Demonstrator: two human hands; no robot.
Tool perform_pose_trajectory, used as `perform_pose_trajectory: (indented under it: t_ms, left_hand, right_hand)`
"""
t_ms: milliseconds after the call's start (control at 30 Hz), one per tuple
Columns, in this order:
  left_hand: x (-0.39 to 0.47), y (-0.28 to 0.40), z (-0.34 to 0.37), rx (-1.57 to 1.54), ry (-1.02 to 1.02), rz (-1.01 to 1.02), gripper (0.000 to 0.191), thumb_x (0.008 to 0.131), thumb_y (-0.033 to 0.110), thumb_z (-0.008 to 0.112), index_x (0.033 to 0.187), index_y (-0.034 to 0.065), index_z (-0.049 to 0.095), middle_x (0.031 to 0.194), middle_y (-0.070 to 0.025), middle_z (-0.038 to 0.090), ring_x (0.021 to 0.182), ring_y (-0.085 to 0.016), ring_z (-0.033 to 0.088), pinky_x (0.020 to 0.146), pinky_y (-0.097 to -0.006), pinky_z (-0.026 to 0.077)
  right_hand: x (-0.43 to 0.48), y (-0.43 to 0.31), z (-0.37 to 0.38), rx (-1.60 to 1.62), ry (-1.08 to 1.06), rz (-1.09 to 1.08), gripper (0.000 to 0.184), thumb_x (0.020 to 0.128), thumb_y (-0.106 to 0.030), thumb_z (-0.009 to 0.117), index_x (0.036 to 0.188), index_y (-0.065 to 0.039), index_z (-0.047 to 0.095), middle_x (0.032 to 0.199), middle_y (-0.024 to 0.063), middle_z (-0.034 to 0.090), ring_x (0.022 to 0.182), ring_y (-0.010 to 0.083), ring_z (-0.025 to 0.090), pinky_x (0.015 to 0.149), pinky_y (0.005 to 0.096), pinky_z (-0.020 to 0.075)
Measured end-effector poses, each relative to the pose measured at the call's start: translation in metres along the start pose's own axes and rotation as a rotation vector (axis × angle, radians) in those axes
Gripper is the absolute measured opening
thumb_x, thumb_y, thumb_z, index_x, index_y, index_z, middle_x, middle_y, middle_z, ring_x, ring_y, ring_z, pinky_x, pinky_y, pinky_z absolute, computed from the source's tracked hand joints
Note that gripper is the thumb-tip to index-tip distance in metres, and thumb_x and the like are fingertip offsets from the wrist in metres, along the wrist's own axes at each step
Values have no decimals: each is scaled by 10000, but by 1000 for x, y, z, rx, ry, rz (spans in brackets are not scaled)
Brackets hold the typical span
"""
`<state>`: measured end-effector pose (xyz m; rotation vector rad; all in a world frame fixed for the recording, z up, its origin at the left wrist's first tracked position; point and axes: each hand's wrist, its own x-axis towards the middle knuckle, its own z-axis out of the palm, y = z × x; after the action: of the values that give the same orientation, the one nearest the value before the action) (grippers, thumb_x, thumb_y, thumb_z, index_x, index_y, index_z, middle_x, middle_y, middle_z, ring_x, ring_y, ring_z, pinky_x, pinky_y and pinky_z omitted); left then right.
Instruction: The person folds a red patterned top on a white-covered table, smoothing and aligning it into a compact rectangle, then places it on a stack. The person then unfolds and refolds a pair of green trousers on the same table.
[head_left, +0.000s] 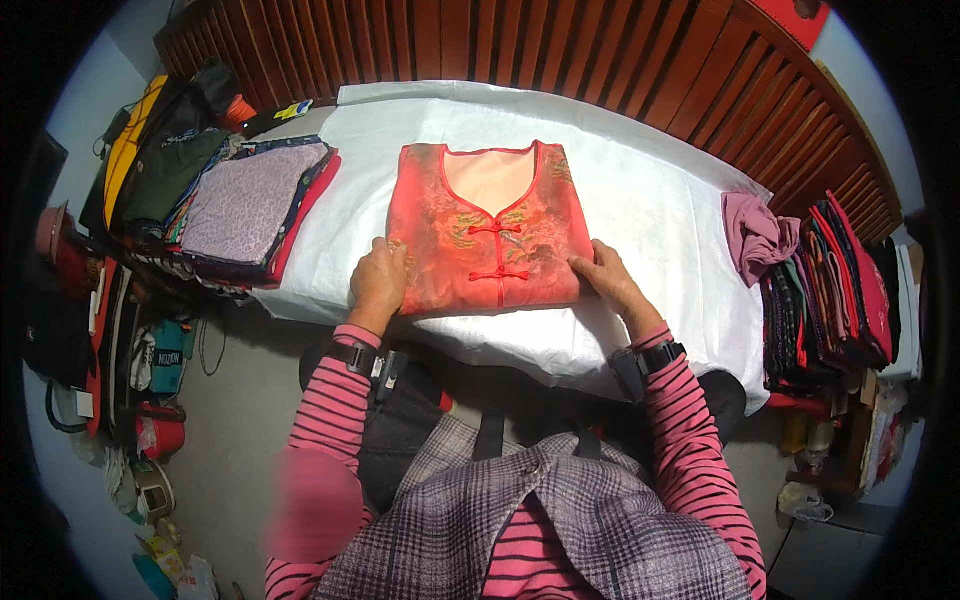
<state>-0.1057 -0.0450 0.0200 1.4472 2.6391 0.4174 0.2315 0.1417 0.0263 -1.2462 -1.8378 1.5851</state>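
A red garment (480, 255) with a floral print lies folded into a compact block on a white sheet (660, 225). Its curved neckline faces away from me and shows a pale lining. Red knotted frog fastenings (496, 275) run down its front. My left hand (380, 277) grips the garment's left edge, with the thumb on top and the fingers curled at the side. At the right edge, my right hand (611, 277) rests its thumb on the cloth; its other fingers are partly hidden along the side.
Left of the sheet is a stack of folded clothes (251, 199) topped by a leopard-print piece. On the right stand several folded garments (840, 285) beside a crumpled pink cloth (759, 232). A slatted wooden headboard (525, 45) borders the far side. Bags and containers line the left floor.
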Motion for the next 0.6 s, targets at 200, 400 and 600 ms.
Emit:
perform_pose_trajectory:
  t_ms: [200,400,600]
  left_hand:
    - [-2,12,-12,-15,-4,-33,438,988,417,539,1084,-11,547,918,-282,702,867,-481,683,795,-550,522]
    - [-2,20,-19,246,109,119,404,904,317,672,1129,11,533,1273,-209,583,1196,-392,567,949,-495,464]
    - [-3,37,0,-140,235,454,563,838,306,737,1276,13,541,1345,-168,522,1290,-359,466,1085,-480,359]
  right_hand:
    - [-5,-1,1,-227,105,11,417,822,-321,767,979,48,651,857,127,692,752,184,643,668,338,527]
    - [-4,-10,-1,-89,173,104,364,824,-305,767,872,35,645,774,112,674,683,175,617,620,349,503]
    - [3,-6,4,-308,244,34,356,813,-309,766,829,17,625,753,153,677,698,244,662,642,377,522]
